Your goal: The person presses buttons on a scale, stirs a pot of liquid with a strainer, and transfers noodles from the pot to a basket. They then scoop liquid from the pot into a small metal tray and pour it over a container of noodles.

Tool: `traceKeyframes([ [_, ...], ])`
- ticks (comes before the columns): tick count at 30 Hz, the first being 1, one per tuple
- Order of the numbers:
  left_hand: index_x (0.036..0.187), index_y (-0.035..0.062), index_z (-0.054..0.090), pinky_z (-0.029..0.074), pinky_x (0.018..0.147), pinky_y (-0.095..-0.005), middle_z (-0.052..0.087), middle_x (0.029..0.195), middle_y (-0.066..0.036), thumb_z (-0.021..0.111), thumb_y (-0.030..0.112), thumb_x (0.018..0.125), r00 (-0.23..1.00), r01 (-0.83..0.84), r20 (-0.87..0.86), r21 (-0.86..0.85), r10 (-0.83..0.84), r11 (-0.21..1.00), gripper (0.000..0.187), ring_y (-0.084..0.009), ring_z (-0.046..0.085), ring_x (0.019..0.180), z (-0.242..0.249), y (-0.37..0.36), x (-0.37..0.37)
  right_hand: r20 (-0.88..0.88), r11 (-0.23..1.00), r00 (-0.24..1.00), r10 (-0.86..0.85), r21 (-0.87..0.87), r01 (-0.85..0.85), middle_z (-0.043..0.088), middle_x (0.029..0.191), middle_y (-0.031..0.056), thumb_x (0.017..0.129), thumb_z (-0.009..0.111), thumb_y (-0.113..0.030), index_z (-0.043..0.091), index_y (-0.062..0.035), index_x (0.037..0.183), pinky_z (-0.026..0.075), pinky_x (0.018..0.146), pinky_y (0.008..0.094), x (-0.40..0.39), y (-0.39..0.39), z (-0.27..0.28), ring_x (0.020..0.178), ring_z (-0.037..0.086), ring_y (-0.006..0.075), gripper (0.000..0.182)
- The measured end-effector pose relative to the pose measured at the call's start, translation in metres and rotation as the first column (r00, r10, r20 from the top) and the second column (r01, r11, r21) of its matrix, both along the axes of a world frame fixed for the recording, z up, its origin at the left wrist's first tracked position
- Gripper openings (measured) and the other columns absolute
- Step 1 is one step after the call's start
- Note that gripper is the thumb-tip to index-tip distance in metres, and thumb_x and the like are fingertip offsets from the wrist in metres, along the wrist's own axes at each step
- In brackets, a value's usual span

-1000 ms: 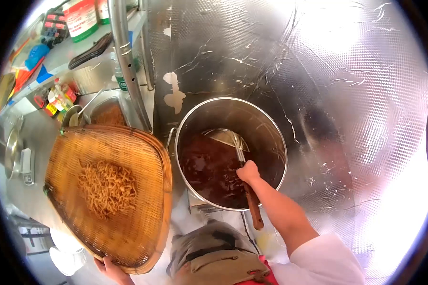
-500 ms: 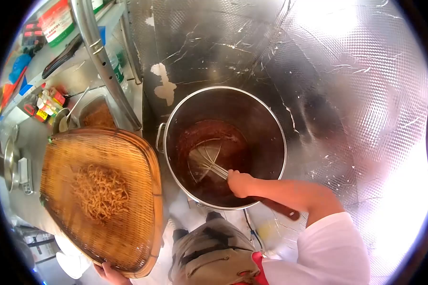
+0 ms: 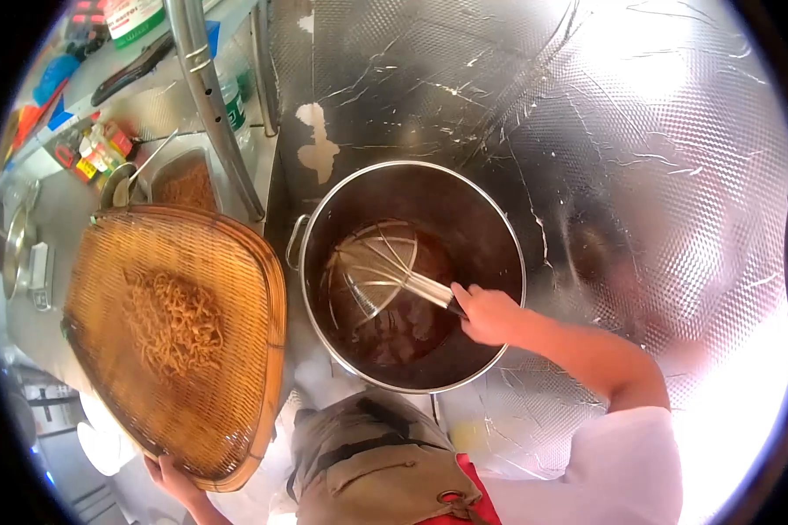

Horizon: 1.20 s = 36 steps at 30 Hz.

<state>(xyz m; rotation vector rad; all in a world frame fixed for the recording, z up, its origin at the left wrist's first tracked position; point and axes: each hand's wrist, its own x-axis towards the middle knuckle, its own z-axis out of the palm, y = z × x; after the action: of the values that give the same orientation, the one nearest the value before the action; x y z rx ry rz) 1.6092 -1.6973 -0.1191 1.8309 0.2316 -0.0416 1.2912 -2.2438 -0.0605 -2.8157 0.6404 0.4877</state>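
Note:
My right hand (image 3: 486, 313) is closed around the handle of a wire-mesh strainer (image 3: 378, 255). Its basket is tilted inside a tall metal pot (image 3: 490, 236), over dark reddish-brown liquid (image 3: 403, 337); no food shows in the mesh. At lower left, my left hand (image 3: 172, 478) grips the near rim of a woven bamboo tray (image 3: 241, 289), thumb on top and the other fingers hidden beneath. A heap of brown, curly noodle-like strips (image 3: 171, 328) lies on the tray.
Beyond the tray are a metal pan of brown food (image 3: 188, 184), a bowl with a spoon (image 3: 124, 185) and small bottles (image 3: 101, 153). A metal shelf post (image 3: 208, 96) rises beside them. Foil-like sheeting (image 3: 429, 79) surrounds the pot's far and right sides.
My right hand has lifted the strainer and drawn it to the right, so more of its basket shows above the liquid. The tray sits slightly further left in view, still in my left hand.

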Motion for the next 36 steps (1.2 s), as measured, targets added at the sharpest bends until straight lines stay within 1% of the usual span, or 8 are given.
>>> traceKeyframes([
  [11,0.115,-0.0059,0.053,0.043,0.081,-0.0268,0.058,0.102,-0.009,0.048,0.008,0.075,0.997,-0.053,0.063,0.017,0.051,0.998,0.043,-0.0176,0.053,0.089,0.009,-0.015,-0.010,-0.221,0.914,0.973,0.069,-0.376,-0.151,0.066,0.087,0.0211,0.085,0.051,-0.011,0.053,0.0100,0.108,0.056,0.061,0.0372,0.051,-0.109,-0.127,0.069,0.068,0.0300,0.031],
  [12,0.116,-0.0060,0.053,0.043,0.081,-0.0269,0.058,0.102,-0.009,0.049,0.009,0.075,0.998,-0.045,0.056,0.044,0.043,0.998,0.044,-0.0175,0.053,0.090,0.009,-0.014,-0.010,-0.340,0.963,0.931,-0.131,-0.265,0.038,0.066,0.097,0.0208,0.085,0.054,-0.011,0.060,0.0062,0.106,0.056,0.065,0.0359,0.055,-0.118,-0.127,0.083,0.069,0.0302,0.027],
  [15,0.118,-0.0061,0.053,0.044,0.082,-0.0273,0.058,0.103,-0.009,0.049,0.010,0.076,0.998,-0.047,0.043,0.040,0.045,0.998,0.046,-0.0175,0.054,0.091,0.005,-0.012,-0.009,-0.569,0.952,0.808,0.155,-0.132,-0.276,0.068,0.095,0.0188,0.085,0.055,-0.010,0.067,-0.0003,0.097,0.056,0.069,0.0375,0.039,-0.145,-0.114,0.083,0.069,0.0299,0.019],
  [19,0.121,-0.0064,0.053,0.044,0.084,-0.0276,0.059,0.105,-0.009,0.051,0.010,0.077,0.996,-0.063,0.066,0.054,0.059,0.997,0.047,-0.0185,0.055,0.094,-0.007,0.006,-0.008,-0.947,0.905,0.314,-0.066,0.076,0.418,0.065,0.091,0.0187,0.089,0.050,-0.011,0.062,0.0028,0.095,0.056,0.067,0.0449,0.036,-0.157,-0.102,0.078,0.067,0.0303,0.019],
  [21,0.121,-0.0068,0.052,0.044,0.084,-0.0276,0.059,0.106,-0.009,0.051,0.010,0.078,0.996,-0.074,0.051,0.002,0.073,0.997,0.047,-0.0184,0.055,0.094,-0.005,0.002,-0.009,-0.945,0.421,0.080,-0.316,-0.064,0.905,0.063,0.079,0.0191,0.092,0.046,-0.011,0.058,0.0034,0.092,0.056,0.063,0.0510,-0.022,-0.186,-0.152,0.072,0.064,0.0306,0.019],
  [26,0.122,-0.0073,0.052,0.044,0.085,-0.0273,0.059,0.108,-0.009,0.051,0.009,0.079,0.998,-0.046,0.039,0.010,0.046,0.999,0.046,-0.0172,0.056,0.095,0.003,-0.007,-0.012,-0.975,0.402,0.174,-0.140,0.105,0.910,0.060,0.072,0.0154,0.087,0.059,-0.009,0.057,0.0029,0.086,0.055,0.057,0.0430,-0.020,-0.128,-0.140,0.063,0.061,0.0271,0.012],
  [27,0.122,-0.0073,0.052,0.044,0.084,-0.0272,0.059,0.107,-0.009,0.051,0.009,0.079,0.998,-0.043,0.052,0.016,0.042,0.999,0.046,-0.0169,0.056,0.094,0.002,-0.006,-0.012,-0.890,0.522,0.388,0.237,0.454,0.722,0.061,0.068,0.0155,0.086,0.060,-0.008,0.058,0.0033,0.081,0.053,0.054,0.0398,-0.051,-0.142,-0.202,0.057,0.060,0.0266,0.013],
  [36,0.112,-0.0058,0.055,0.044,0.075,-0.0244,0.058,0.097,-0.005,0.049,0.004,0.076,0.996,-0.078,0.052,0.076,0.074,0.994,0.038,-0.0132,0.053,0.085,-0.007,0.015,-0.010,-0.722,0.695,0.692,-0.007,0.494,0.522,0.057,0.054,0.0135,0.076,0.064,-0.006,0.059,0.0076,0.064,0.044,0.042,0.0368,0.038,-0.080,-0.183,0.045,0.056,0.0220,0.019],
])
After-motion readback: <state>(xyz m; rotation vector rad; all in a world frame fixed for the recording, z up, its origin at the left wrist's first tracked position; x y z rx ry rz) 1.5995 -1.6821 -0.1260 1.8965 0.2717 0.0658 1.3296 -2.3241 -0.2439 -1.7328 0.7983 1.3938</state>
